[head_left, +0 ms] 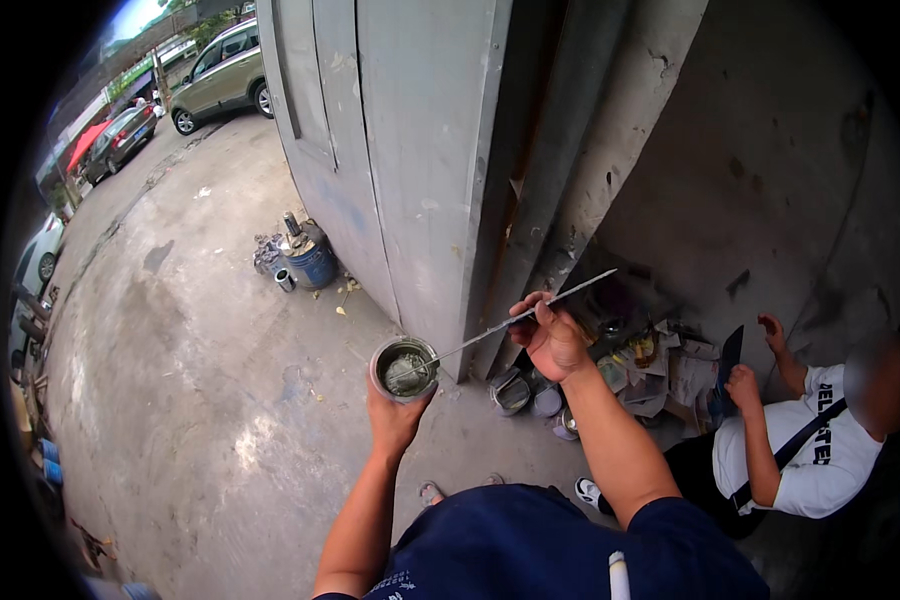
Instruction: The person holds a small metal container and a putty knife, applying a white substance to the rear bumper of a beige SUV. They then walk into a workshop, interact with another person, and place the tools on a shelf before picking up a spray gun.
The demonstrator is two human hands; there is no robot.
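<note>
My left hand (394,418) is wrapped round an open can (378,362) from below and the side. Inside the can lies a thick grey-green paste (408,374). A long thin stick (582,286), spattered grey, slants down to the left, its lower end in the can. My right hand (554,345) grips this stick around its upper middle, fingers closed on it. Both hands are in front of my body, near the lower edge of a grey metal door (415,150).
Past the door's left side stands a blue bucket (313,264) with stained cans. Several cans (511,393) and heaped papers (665,372) sit by the wall at right. A person in a white shirt (820,470) holds a dark flat blade (732,355). Parked cars (220,80) stand far left.
</note>
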